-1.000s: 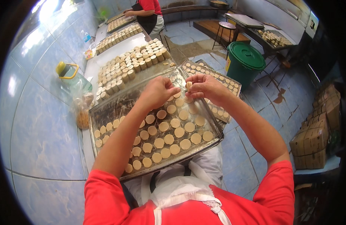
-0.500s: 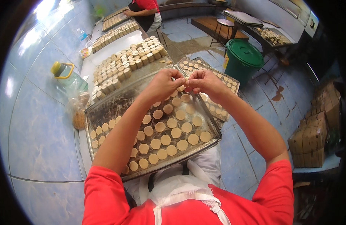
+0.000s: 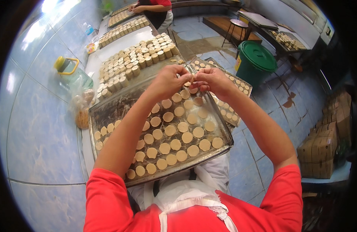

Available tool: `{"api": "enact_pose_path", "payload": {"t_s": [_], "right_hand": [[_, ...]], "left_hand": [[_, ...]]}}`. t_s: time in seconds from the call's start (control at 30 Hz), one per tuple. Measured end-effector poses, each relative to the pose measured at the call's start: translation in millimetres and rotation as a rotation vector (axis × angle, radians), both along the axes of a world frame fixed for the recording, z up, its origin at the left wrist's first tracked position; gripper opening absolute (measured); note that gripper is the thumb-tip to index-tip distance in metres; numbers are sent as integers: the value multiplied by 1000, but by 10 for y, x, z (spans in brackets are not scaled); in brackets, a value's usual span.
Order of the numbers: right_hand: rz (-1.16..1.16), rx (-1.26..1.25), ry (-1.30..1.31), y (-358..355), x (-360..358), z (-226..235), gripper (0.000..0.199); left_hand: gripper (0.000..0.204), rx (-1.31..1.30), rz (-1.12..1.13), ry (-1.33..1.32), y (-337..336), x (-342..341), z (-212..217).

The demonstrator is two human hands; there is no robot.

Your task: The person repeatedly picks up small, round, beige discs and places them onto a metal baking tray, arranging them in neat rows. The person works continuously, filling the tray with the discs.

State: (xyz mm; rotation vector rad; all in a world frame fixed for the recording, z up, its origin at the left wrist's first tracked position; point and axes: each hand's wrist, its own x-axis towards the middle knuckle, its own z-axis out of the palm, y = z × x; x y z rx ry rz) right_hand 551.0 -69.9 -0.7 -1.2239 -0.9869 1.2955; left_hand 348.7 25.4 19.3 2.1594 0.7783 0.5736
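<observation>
My left hand (image 3: pixel 171 80) and my right hand (image 3: pixel 214 82) meet above the far right part of a metal baking tray (image 3: pixel 112 104). Between their pinched fingertips is a small pale piece of dough (image 3: pixel 188 83), mostly hidden by the fingers. Flat dough rounds (image 3: pixel 165 148) lie in rows over much of the tray, some of them covered by my left forearm. The tray rests at an angle, its near edge over my lap. Just beyond it stand rows of short, thick dough cylinders (image 3: pixel 126 65) on the table.
More trays of rounds (image 3: pixel 240 83) are stacked low at the right. Past them stands a green lidded bin (image 3: pixel 257 58), with a stool (image 3: pixel 239 24) behind. A yellow-capped jug (image 3: pixel 72 73) is on the left. Cardboard boxes (image 3: pixel 317 150) sit far right. A co-worker (image 3: pixel 155 15) works at the table's far end.
My view has shifted slightly, so tray and table appear a little further right. Both hands stay together, fingertips still pinching. The co-worker's hands have moved closer together.
</observation>
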Motion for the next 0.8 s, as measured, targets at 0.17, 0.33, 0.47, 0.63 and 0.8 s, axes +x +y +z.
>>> {"api": "enact_pose_path", "payload": {"t_s": [0.17,0.33,0.47,0.63,0.8], "right_hand": [[46,-23,-42,55,-90,16,22],[74,15,-89,73,-155,-22,23],[108,36,-109,74,-269,2,24],[33,-27,-233,67,-386,61,23],[96,-52,-134,121,-574,107,19]], "left_hand": [[26,-81,-1,80,28,-141,81],[26,75,45,83,2,-252,38],[30,-17,-24,0,4,-331,59],[31,31,81,265,36,-528,81],[32,16,10,134,5,-661,76]]}}
